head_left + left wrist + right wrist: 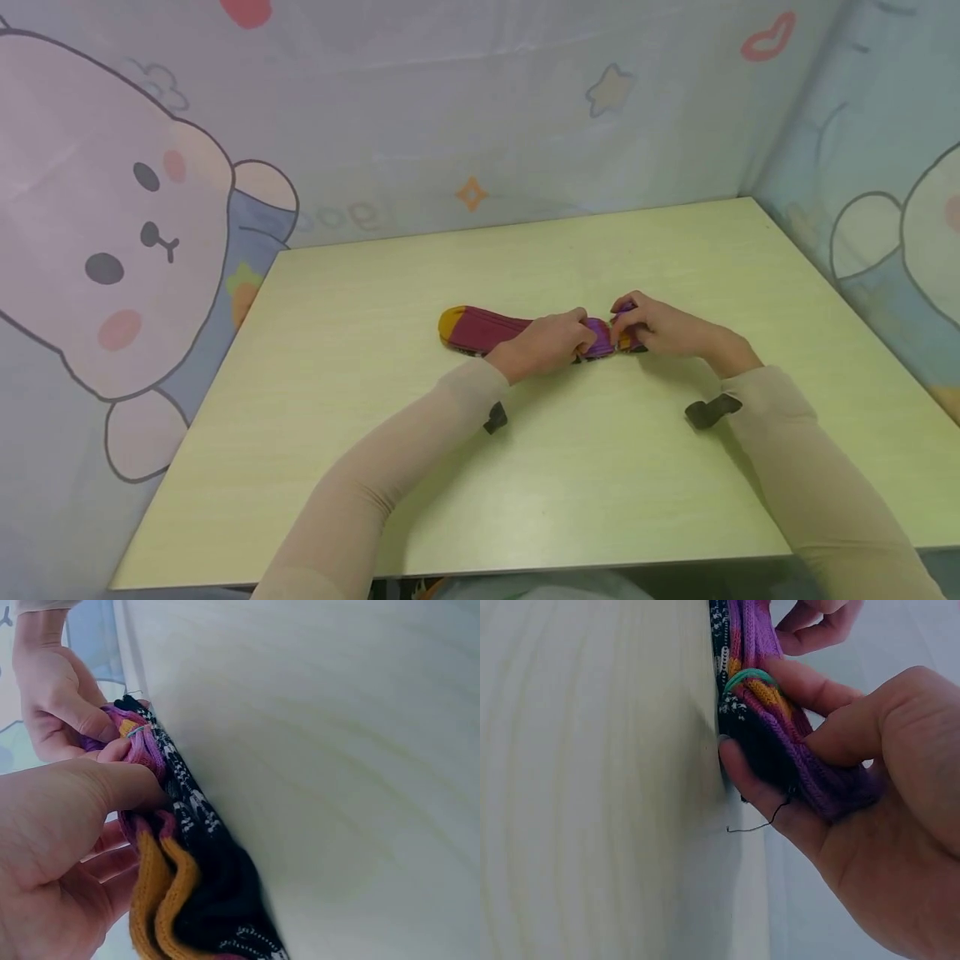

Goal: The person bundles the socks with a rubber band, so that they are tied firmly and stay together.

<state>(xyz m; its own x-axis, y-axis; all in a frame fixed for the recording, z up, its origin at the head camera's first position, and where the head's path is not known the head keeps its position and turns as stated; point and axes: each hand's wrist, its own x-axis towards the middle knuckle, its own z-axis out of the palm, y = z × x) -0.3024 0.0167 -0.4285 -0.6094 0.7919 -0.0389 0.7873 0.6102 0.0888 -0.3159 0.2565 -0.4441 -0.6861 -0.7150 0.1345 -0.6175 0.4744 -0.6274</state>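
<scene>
A pair of knitted socks (489, 328), maroon with a yellow toe at the left, lies lengthwise across the table; its patterned leg has purple, yellow and black-and-white parts. My left hand (546, 343) grips the socks around the middle, with the thumb against their side in the left wrist view, near the yellow folds (169, 889). At the cuff end, my right hand (663, 327) pinches the purple cuff (821, 784) between thumb and fingers. A thin green band (751, 675) and a loose dark thread (759, 826) show there in the right wrist view.
The pale wooden table (420, 475) reaches back to a fabric wall (487, 108) printed with cartoon animals and stars. Dark wrist mounts (711, 411) stick out by both sleeves, low over the tabletop.
</scene>
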